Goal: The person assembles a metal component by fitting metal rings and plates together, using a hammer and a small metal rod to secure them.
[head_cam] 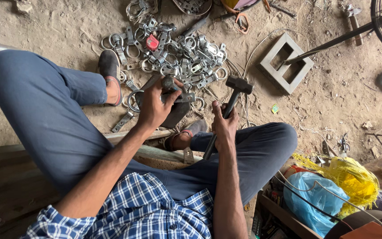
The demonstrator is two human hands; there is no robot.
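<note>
Sitting cross-legged on the dirt floor (332, 97), you've got bare ground to the right of your knees, out toward the grey square block (285, 63), but straight ahead it's crowded: the pile of metal ring clamps (173, 51) runs right up to your feet. A blue plastic bag (311, 199) and a yellow bundle (354, 179) sit close by your right thigh, so there's not much elbow room on that side. Ground is dusty, scattered with wire bits and scraps, and a wooden plank (18, 177) lies under your left leg.

Your left hand (155, 104) is wrapped tight around a dark punch-like tool (169, 84) and pinning a flat clamp piece (183, 97) against the dark block under it. Your right hand (224, 126) is fully closed on the handle of the hammer (238, 85), head raised just right of the clamp piece, not touching it
</note>
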